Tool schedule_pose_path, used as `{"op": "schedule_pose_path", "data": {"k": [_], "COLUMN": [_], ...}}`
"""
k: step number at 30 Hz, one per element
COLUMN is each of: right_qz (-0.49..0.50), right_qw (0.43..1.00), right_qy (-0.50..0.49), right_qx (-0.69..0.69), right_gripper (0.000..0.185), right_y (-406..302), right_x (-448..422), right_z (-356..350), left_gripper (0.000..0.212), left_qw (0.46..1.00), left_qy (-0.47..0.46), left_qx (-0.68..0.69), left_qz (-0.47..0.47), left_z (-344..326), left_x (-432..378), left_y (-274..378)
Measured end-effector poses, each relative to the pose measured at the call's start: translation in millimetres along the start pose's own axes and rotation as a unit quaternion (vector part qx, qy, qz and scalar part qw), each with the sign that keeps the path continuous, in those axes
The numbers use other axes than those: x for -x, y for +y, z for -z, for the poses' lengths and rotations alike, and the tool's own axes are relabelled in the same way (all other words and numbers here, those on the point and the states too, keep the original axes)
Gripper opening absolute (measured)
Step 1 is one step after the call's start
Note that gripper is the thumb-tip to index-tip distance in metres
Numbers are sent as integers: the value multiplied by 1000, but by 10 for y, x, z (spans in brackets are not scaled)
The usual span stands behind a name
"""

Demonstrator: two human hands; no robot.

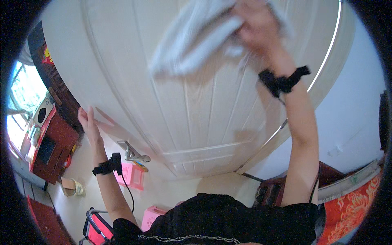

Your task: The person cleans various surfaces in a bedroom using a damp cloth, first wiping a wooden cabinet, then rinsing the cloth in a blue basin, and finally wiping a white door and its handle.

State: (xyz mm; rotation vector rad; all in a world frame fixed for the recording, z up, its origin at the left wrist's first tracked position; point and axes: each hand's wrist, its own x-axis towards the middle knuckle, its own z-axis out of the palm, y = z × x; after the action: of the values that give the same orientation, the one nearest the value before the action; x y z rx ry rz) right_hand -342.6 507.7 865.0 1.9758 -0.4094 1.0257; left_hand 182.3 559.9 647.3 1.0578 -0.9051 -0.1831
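A pale wood-grain door (196,116) with vertical grooves fills the space before me. My right hand (260,29), raised high against its upper part, holds a white cloth (196,46). Motion blurs both the hand and the cloth, which hangs out to the left. My left hand (89,125) is at the door's left edge, with the thumb side on the face and the fingers around the edge, partly hidden. Below that hand a metal lever handle (133,153) sticks out from the door. Each wrist wears a black strap.
Pink plastic stools (133,176) stand on the floor below the handle. A red folding chair (98,228) is at lower left, near a waste bin (79,187). A dark red cabinet (53,150) stands at left. Red patterned fabric (346,208) lies at right, beside the white wall (346,116).
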Motion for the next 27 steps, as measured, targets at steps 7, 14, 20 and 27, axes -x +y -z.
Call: {"op": "schedule_pose_path", "data": {"k": [7,14,20,27], "right_qz": [-94,-57,-149,-162], "right_qw": [994,801,785,981], "right_qy": [28,-268,-315,41], "right_qx": [53,-532,-511,100], "right_gripper": [39,51,47,49], "right_y": [205,-651,-170,1330], "right_x": [670,2567,2429,1402], "right_z": [259,-181,244,1094], "left_gripper": [62,62,64,68], "left_qw": [909,819,781,758], "left_qy": [9,-126,-227,-315], "left_qx": [-202,-223,-251,-226], "left_qz": [-365,-513,-525,-525], "left_z": [-1081,-2125,-2579,-3198], "left_x": [857,1575,1932,2413], "left_y": [1196,1801,2030,2319]}}
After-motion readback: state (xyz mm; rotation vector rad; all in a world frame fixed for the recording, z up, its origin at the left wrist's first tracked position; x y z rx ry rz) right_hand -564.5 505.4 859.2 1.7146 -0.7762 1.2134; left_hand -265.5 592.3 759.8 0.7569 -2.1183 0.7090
